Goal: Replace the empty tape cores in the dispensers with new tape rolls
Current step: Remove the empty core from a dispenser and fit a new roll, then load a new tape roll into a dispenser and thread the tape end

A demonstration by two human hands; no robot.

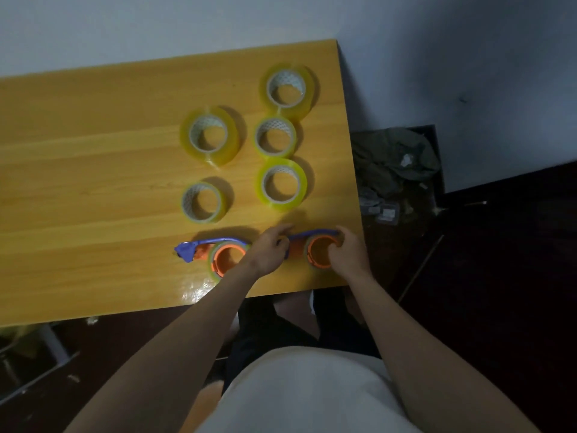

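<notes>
While both hands work at the near right corner of the table [93, 157], the right-hand dispenser [315, 245] looks to be the one under attention. The left hand [271, 250] has its fingers curled round the dispenser's purple front end, seemingly steadying it. The right hand [348, 250] wraps its fingers over the orange hub and whatever ring sits on it; whether that ring is a spent core or fresh tape I cannot tell, since the fingers cover most of it. My reading is that the step in hand is pulling the core off this hub or seating a roll on it. The next move would call for a firm hold on the frame while the ring slides along the hub.

Both forearms reach forward from the near edge, wrists slightly bent down, converging on the dispenser.

Just to the left, touching the left wrist, lies the second dispenser [215, 253], which carries a thin ring of tape. Further toward the far edge lie five tape rolls [281, 184], flat, in two loose columns.
</notes>
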